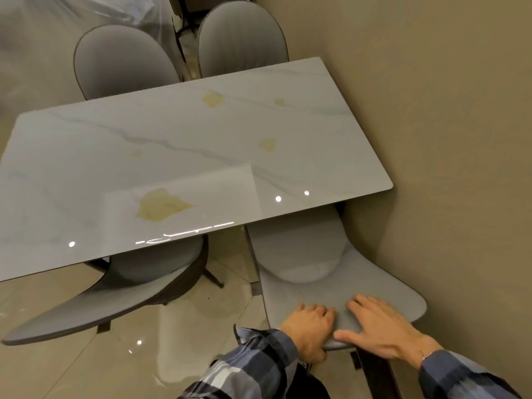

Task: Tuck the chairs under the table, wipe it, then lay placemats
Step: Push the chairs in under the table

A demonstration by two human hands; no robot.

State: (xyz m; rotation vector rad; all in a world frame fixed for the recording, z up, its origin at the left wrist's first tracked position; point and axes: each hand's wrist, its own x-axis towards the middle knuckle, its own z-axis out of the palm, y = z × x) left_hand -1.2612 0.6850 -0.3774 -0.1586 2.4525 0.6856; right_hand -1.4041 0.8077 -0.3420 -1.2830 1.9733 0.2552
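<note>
With my left hand (309,326) and right hand (377,326) clamped on the near-right chair (331,280) back, I'd push it straight under the table (201,156), clear of the right wall (446,139).

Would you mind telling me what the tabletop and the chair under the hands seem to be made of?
The tabletop looks like polished marble or a marble-look slab: grey veins and sharp light reflections. The chair gripped by the left hand and right hand seems upholstered in matte grey fabric or faux leather; which is unclear.
</note>
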